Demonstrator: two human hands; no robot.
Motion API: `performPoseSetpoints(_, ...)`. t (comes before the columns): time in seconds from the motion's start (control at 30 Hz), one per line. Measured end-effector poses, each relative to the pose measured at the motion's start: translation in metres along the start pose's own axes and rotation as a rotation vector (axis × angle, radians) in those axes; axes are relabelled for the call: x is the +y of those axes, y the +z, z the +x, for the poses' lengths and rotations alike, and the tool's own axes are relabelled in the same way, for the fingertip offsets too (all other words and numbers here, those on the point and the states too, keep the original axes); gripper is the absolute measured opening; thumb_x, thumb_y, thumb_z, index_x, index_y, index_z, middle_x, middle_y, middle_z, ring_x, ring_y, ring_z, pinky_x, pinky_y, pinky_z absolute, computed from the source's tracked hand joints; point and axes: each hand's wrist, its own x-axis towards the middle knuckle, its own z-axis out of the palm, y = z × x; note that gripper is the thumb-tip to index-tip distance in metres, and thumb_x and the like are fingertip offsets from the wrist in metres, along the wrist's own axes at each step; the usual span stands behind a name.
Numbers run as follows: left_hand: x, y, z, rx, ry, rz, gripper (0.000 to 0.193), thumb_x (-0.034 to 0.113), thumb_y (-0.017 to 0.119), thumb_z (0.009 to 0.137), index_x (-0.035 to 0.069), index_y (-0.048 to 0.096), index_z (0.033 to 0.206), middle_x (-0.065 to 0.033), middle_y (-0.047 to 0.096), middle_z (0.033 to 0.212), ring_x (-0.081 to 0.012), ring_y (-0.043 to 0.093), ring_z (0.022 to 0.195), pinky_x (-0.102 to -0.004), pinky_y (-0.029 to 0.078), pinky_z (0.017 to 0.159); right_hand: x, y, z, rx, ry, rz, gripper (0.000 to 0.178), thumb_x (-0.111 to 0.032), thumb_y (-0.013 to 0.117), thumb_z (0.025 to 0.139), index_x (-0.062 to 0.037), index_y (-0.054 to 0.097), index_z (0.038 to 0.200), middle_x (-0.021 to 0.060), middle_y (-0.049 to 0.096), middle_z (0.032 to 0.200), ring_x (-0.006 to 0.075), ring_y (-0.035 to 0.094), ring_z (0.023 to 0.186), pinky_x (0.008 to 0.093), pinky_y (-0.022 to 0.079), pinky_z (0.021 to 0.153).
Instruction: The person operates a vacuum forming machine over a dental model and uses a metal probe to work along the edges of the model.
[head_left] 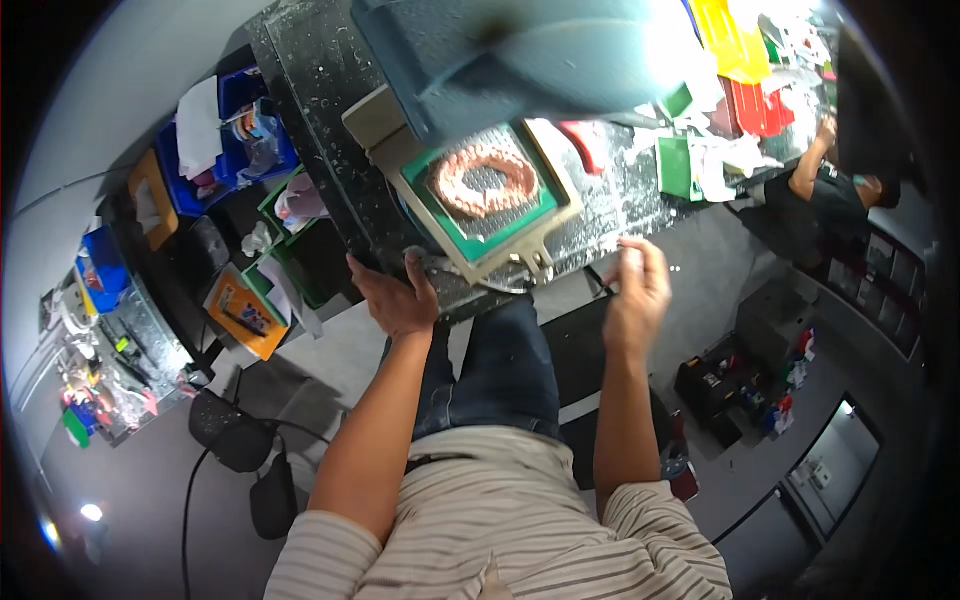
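Observation:
A pinkish dental arch model (486, 181) lies on the grey perforated plate (478, 241) of a forming machine, ringed by a green gasket (548, 198). Around that runs a beige metal frame (571, 212) with a lug at its near edge. My left hand (398, 302) hovers just off the frame's near left corner, fingers spread and holding nothing. Off the frame's near right side, my right hand (638, 300) is raised, slightly blurred, with loosely bent fingers and nothing visible in them. Neither hand touches the model.
A large blue-grey machine housing (520, 75) overhangs the model. Red-handled pliers (583, 147), a green box (676, 168), and red (755, 108) and yellow bins (730, 42) stand right on the speckled black bench (312, 95). Blue bins (240, 95) sit left. Another person (838, 200) works far right.

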Motion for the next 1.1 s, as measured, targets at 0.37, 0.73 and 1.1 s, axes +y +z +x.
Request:
performPoseSetpoints(0.37,0.044,0.001,0.009,-0.038,0.661,0.127,0.128,0.073,0.069,0.076,-0.009,0.011,0.154,-0.0319,0.021,0.158,-0.0433,0.017,0.151,-0.0609,0.008,0.119,0.07,-0.025,-0.054,-0.171,0.171,-0.204,0.022,-0.021,0.07,0.092,-0.0018,0.065,0.102,-0.0021,0.057,0.072,0.0058,0.049,0.068,0.0251,0.043,0.062)
performPoseSetpoints(0.73,0.046,0.027,0.02,0.085,0.6,0.16,0.108,0.064,0.077,0.071,0.0,0.035,0.148,-0.0276,0.039,0.147,-0.04,0.034,0.142,-0.0611,0.014,0.12,0.051,-0.107,-0.066,-0.044,0.164,-0.286,0.021,-0.019,0.072,0.091,-0.0016,0.066,0.101,-0.0017,0.058,0.069,0.005,0.05,0.061,0.0246,0.042,0.057)
performPoseSetpoints(1.1,0.045,0.022,0.029,0.011,0.546,0.307,0.094,0.063,0.077,0.072,0.007,0.049,0.142,-0.0224,0.045,0.147,-0.0354,0.037,0.14,-0.0529,0.019,0.122,0.012,-0.108,0.029,-0.321,-0.019,-0.394,0.029,-0.026,0.075,0.087,0.0025,0.07,0.089,0.0089,0.067,0.067,0.0131,0.061,0.062,0.0308,0.049,0.061)
